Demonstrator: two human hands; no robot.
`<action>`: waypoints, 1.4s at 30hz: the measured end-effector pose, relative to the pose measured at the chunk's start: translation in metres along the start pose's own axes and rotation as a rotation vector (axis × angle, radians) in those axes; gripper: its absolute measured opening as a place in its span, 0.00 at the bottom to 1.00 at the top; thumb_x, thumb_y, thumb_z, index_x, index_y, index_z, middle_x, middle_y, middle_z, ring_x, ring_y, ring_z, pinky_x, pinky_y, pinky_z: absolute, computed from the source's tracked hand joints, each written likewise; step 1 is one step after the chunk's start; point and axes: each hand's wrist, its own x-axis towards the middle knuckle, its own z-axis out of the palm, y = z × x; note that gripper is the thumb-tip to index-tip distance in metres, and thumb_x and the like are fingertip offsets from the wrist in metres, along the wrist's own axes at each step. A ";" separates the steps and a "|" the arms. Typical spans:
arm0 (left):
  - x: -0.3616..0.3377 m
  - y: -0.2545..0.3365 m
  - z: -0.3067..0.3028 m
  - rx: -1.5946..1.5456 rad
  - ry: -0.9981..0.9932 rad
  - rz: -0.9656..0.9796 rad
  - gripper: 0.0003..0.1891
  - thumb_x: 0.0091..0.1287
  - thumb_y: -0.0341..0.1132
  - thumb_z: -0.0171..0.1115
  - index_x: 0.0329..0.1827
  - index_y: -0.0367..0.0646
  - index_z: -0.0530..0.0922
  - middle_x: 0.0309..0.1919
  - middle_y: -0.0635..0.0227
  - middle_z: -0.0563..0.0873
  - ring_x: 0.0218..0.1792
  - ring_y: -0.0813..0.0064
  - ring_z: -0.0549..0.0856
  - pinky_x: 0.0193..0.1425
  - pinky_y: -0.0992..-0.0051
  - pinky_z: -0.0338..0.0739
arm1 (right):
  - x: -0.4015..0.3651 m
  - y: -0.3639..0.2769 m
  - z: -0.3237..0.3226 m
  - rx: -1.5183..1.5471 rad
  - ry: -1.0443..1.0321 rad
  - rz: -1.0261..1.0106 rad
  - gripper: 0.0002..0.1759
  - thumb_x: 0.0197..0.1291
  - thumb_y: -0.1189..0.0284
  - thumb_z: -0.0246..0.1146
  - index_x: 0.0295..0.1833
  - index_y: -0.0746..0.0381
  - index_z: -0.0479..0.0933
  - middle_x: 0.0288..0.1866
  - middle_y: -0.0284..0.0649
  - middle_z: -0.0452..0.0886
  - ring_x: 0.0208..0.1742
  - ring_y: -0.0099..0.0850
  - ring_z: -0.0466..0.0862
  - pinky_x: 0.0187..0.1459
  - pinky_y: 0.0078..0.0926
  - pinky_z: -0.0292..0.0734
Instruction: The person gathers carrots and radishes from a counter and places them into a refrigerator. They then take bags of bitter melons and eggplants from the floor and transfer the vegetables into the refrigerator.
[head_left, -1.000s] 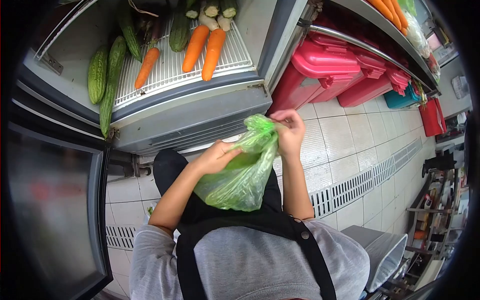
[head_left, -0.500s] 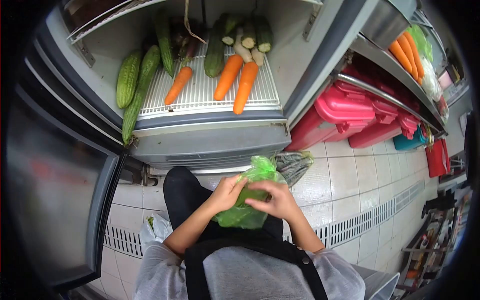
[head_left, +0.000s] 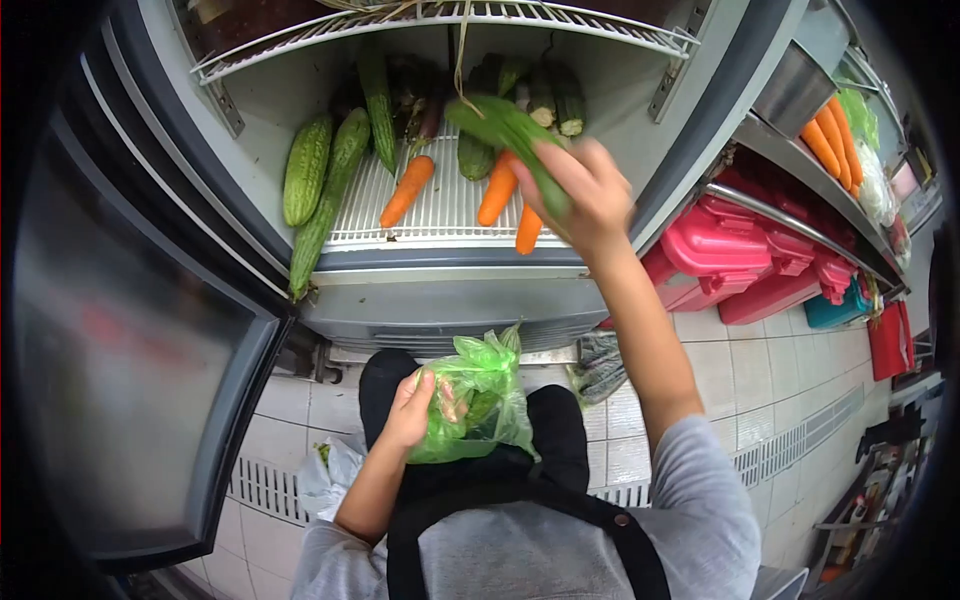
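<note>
Before wire shelving (head_left: 365,205), the right hand (head_left: 597,208) is closed on a green vegetable (head_left: 512,135), the left hand (head_left: 408,412) on a bag (head_left: 512,412).

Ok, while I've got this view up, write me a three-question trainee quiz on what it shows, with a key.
1. Multiple choice: what does the right hand hold?
A) a knife
B) a long green vegetable
C) a red lid

2. True or false: the left hand holds a green plastic bag.

3. Count: how many carrots can be seen on the lower wire rack?

Key:
1. B; motion blur hides its exact kind.
2. True.
3. Three, two of them close together near the raised vegetable.
</note>
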 end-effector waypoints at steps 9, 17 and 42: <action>-0.030 0.024 0.003 -0.195 0.154 0.179 0.21 0.74 0.47 0.40 0.37 0.38 0.74 0.31 0.57 0.83 0.26 0.73 0.83 0.31 0.76 0.79 | 0.015 0.016 0.090 -0.024 -0.558 0.264 0.20 0.49 0.68 0.67 0.50 0.53 0.74 0.42 0.42 0.74 0.46 0.39 0.78 0.42 0.37 0.76; 0.001 0.048 0.030 -0.014 0.231 0.317 0.21 0.74 0.47 0.42 0.45 0.38 0.75 0.36 0.66 0.82 0.34 0.80 0.80 0.38 0.80 0.75 | -0.035 -0.124 -0.046 0.353 -0.765 0.553 0.50 0.33 0.51 0.77 0.64 0.58 0.67 0.60 0.52 0.66 0.61 0.46 0.71 0.58 0.39 0.70; 0.021 -0.029 0.027 0.288 -0.394 0.019 0.26 0.73 0.35 0.42 0.72 0.35 0.53 0.67 0.61 0.66 0.67 0.72 0.63 0.70 0.73 0.54 | -0.108 -0.079 -0.073 0.607 -0.403 1.054 0.04 0.55 0.77 0.62 0.37 0.64 0.76 0.30 0.35 0.80 0.32 0.22 0.79 0.35 0.22 0.74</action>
